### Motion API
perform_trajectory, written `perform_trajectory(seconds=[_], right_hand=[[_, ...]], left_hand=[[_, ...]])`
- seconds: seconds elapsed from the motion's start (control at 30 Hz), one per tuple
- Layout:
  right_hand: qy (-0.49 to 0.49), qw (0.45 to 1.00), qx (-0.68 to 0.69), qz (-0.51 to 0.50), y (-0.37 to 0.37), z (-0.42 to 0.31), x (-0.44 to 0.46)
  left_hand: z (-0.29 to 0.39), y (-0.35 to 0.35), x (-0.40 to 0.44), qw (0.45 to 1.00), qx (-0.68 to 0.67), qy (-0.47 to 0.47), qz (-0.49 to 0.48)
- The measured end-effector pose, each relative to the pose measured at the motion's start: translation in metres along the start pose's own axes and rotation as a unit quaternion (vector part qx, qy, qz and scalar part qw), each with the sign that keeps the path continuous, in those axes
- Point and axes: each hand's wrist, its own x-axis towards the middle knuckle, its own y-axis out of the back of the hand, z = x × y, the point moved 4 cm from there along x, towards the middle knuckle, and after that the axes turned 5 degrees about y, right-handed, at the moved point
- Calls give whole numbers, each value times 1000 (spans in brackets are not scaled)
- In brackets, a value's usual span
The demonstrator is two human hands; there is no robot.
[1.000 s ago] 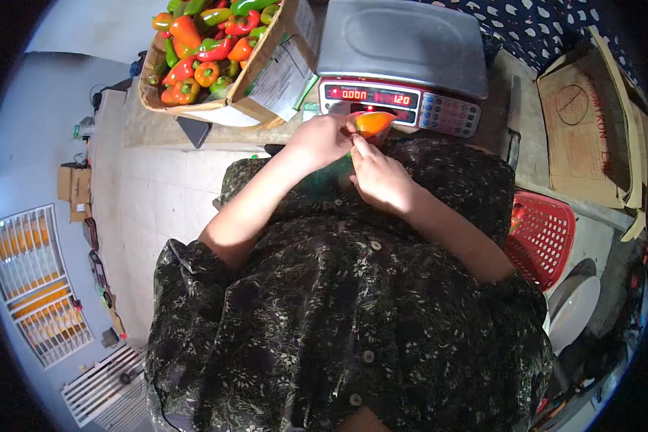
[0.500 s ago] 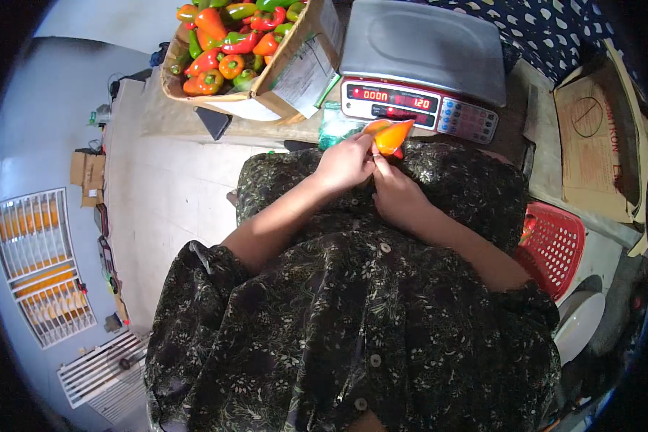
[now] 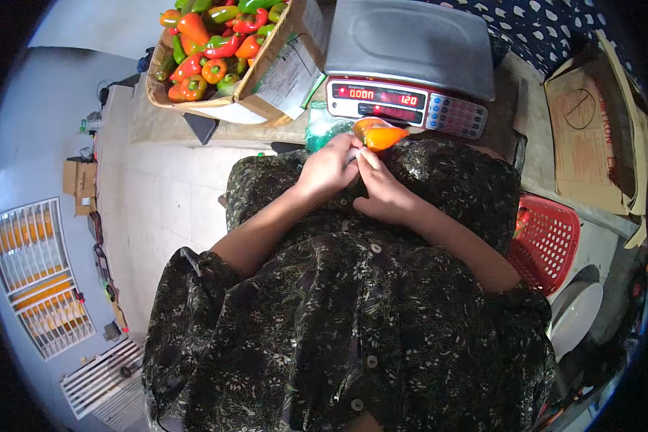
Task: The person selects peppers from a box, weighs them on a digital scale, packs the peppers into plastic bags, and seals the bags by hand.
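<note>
Just in front of the scale, my two hands meet around orange peppers [image 3: 384, 137], which seem to be wrapped in a clear plastic bag [image 3: 353, 154]. My left hand [image 3: 327, 170] is closed, its fingers pinching the pale gathered plastic below the peppers. Thumb and fingertips of my right hand [image 3: 384, 186] press together on the same spot from the other side. The peppers stick out beyond the fingertips, tips pointing right. What lies between the fingers is partly hidden. The digital scale [image 3: 410, 43] has red lit numbers and a bare metal pan.
A cardboard box [image 3: 284, 75] full of red, orange and green peppers stands left of the scale. Green plastic [image 3: 324, 128] lies by my left hand. To the right are a red basket [image 3: 554, 241], an open carton [image 3: 590, 129] and a white bowl [image 3: 577, 317].
The peppers have tilted lower to the right, and pale plastic now shows between my fingers. My right hand's fingers have shifted slightly; the whole view has moved a little.
</note>
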Motion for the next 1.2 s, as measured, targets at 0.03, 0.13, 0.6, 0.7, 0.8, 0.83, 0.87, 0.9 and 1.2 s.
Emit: perform_trajectory(seconds=[0.03,0.13,0.6,0.7,0.8,0.83,0.87,0.9,1.2], right_hand=[[1,1000,5,1,-2,0,1],[-25,1000,8,0,-1,-3,2],[-75,993,-95,2,3,-18,-2],[-50,991,-123,29,2,-17,-1],[-42,989,-131,45,-1,-11,-2],[-42,989,-131,48,-2,-9,-2],[-43,990,-130,45,-3,-7,-1],[-44,990,-129,43,-3,-5,0],[26,995,-61,72,0,10,2]], left_hand=[[3,1,0,1000,15,7,-1],[3,1,0,999,31,4,7],[15,15,18,984,153,-2,-89],[11,11,20,986,151,-22,-71],[9,9,21,986,154,-16,-61],[9,11,20,986,159,-18,-52],[11,12,20,985,163,-20,-43],[12,13,21,985,168,-22,-34],[9,14,19,968,234,-73,46]])
